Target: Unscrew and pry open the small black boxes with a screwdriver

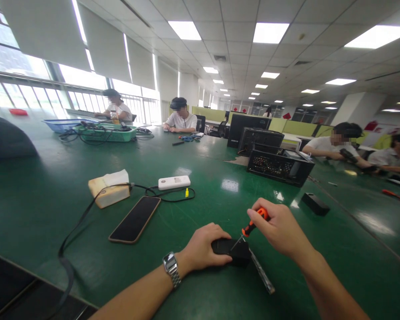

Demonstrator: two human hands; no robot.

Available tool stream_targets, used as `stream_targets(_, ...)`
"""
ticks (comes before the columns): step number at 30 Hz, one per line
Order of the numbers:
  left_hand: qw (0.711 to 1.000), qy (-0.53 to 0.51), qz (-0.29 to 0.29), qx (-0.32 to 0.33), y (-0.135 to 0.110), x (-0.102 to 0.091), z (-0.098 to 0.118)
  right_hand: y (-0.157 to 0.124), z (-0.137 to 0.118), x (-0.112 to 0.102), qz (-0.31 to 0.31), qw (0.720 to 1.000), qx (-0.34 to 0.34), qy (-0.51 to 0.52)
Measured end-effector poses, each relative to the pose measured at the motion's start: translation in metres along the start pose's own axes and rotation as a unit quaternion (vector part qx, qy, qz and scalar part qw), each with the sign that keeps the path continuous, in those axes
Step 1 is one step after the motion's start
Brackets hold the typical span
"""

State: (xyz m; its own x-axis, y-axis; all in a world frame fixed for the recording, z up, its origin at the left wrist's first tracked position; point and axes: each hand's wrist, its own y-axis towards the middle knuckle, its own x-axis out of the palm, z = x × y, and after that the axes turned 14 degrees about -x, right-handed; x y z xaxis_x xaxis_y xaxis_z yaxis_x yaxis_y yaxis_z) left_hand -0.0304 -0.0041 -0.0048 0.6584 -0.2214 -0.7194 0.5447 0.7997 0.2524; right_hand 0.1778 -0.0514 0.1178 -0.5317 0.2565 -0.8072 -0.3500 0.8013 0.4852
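Observation:
A small black box [242, 253] lies on the green table in front of me. My left hand [209, 246] is closed around its left end, thumb on the near side and fingers on the far side. In my right hand [276, 226] is a screwdriver [250, 227] with an orange and black handle. Its shaft slants down to the left, and the tip meets the top of the black box. A narrow metallic strip [262, 272] extends from the box's right end toward me; what it is I cannot make out.
Left of my hands are a phone [135, 220], a white power bank [174, 182] with a cable, and a tissue pack [109, 189]. A computer case [280, 165] stands ahead. Another black block [315, 203] lies to the right. Baskets [110, 133] sit far left; several people work around the table.

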Motion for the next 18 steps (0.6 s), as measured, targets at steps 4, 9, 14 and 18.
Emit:
stream_targets(4, 1.0, -0.001, -0.001, -0.001, 0.0, -0.001, 0.0, -0.001, -0.003, 0.0, -0.02, 1.0, 0.0, -0.011)
stream_targets(9, 1.0, 0.001, -0.003, -0.005, 0.0, -0.002, 0.003, -0.004, -0.01, -0.002, -0.044, 0.998, -0.026, -0.023)
stream_targets(14, 1.0, 0.002, -0.007, -0.007, 0.0, -0.002, 0.003, -0.006, -0.022, -0.012, -0.095, 0.992, -0.076, 0.026)
stream_targets(18, 1.0, 0.005, -0.009, -0.009, 0.0, -0.002, 0.003, -0.011, -0.022, -0.023, -0.134, 0.985, -0.086, 0.058)
